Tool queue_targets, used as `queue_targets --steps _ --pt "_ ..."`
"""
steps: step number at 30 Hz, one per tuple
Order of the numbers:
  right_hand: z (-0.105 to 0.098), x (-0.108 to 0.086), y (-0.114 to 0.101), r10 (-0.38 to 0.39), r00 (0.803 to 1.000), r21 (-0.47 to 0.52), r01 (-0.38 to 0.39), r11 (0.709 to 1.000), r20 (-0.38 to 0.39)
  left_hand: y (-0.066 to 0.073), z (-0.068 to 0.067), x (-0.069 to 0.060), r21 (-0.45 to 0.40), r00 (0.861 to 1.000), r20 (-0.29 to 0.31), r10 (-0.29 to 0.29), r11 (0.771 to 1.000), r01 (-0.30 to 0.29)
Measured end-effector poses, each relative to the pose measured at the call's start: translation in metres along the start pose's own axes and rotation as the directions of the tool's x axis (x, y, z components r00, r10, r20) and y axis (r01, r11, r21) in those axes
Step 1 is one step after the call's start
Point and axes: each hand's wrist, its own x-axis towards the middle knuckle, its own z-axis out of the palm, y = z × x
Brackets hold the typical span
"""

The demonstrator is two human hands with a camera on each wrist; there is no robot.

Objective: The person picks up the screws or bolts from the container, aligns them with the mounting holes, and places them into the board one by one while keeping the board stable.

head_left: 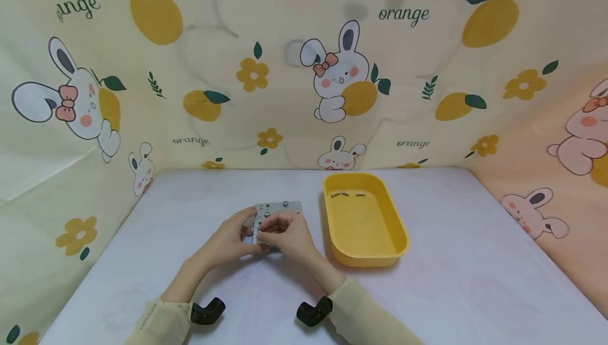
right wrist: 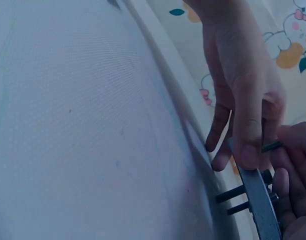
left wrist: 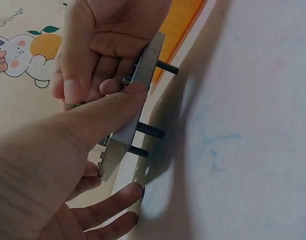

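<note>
A grey metal plate (head_left: 293, 207) with holes is tilted up off the white table. My left hand (head_left: 233, 237) grips its left edge, thumb and fingers on either side. Several bolts sit in the plate; in the left wrist view a threaded shank (left wrist: 150, 130) juts from its underside. My right hand (head_left: 295, 237) is at the plate's near left part. Between its thumb and finger it pinches a thin screw (right wrist: 271, 146), held close to the plate's face. Its fingers hide part of the plate in the head view.
A yellow tray (head_left: 366, 234) stands just right of the hands, with a few small screws (head_left: 360, 194) at its far end. The white table (head_left: 456, 260) extends on both sides. A patterned cloth (head_left: 280, 113) rises behind its back edge.
</note>
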Motion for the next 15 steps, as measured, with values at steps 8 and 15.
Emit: queue_targets --steps 8,15 --pt "0.005 0.002 0.001 -0.034 0.999 -0.048 0.032 0.998 -0.034 0.0 -0.001 0.003 0.012 0.999 -0.004 0.032 0.999 -0.032" --pt "0.009 -0.003 -0.013 -0.03 0.999 -0.034 0.029 0.999 -0.031 -0.001 0.002 0.002 0.009 0.999 -0.008 0.04 0.999 -0.04"
